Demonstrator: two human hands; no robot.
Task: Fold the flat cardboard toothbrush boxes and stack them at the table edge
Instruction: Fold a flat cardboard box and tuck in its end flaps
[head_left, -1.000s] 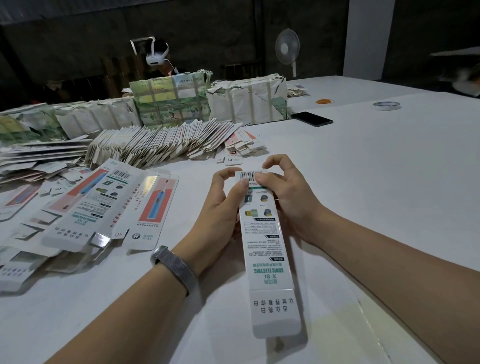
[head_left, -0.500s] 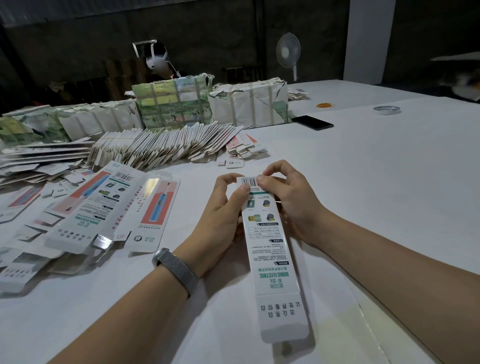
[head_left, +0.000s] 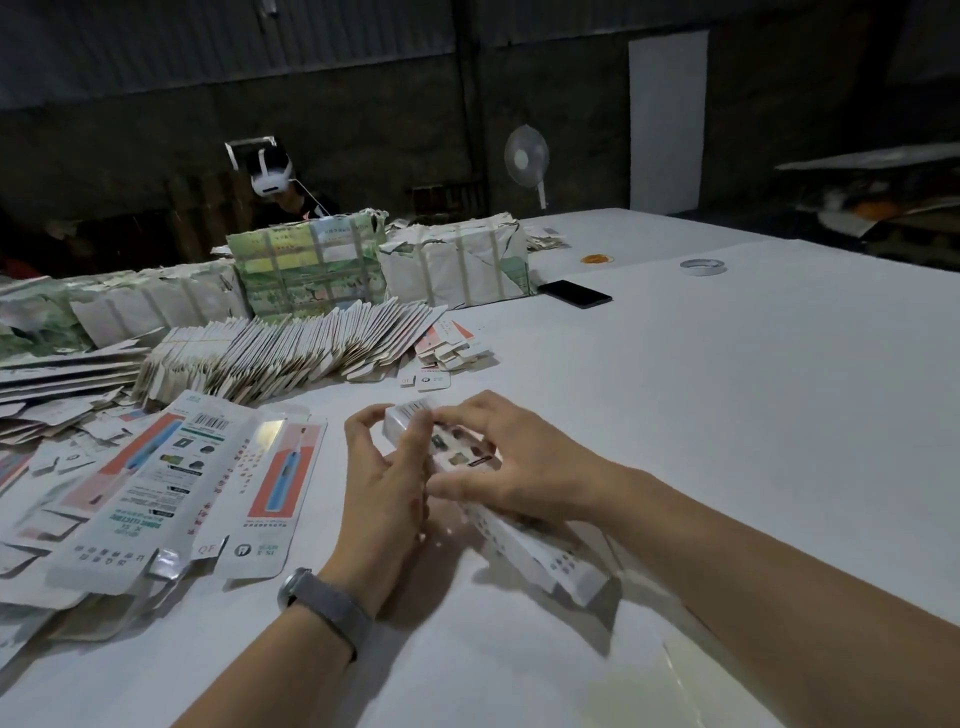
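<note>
- Far left, on the tabletop (head_left: 727, 415): loose flat blanks (head_left: 156, 493) spread printed side up, unfolded, overlapping one another; thin card, surely light and easily bent, glossy enough to slide off a pile.
- Behind these, a leaning row of flat blanks (head_left: 291, 353) packed on edge, and wrapped bundles (head_left: 311, 265) farther back; best lifted one blank at a time by a long edge, not by the small end tabs.
- Left hand (head_left: 384, 483): fingers curled, thumb and fingertips pinching the left side of the toothbrush box (head_left: 530, 551) near its far end; a grey watch band (head_left: 327, 603) on the wrist.
- Centre, between both hands: the toothbrush box, already raised into a tube, lying slantwise just above or on the tabletop, far end up in the fingers, near end pointing toward the lower right; blurred, so the exact state of the end flap cannot be told.
- Probably stiff along the creases but soft across the panels: a hard squeeze mid-length would crush it, so hold belongs at the corners and edges near the end being closed.
- Right hand (head_left: 524, 462): draped over the top of the box, fingers bent round the far end, seemingly pressing a flap in.
- Far right: a dark phone (head_left: 574, 294) and a tape roll (head_left: 702, 266), well apart from the work.
</note>
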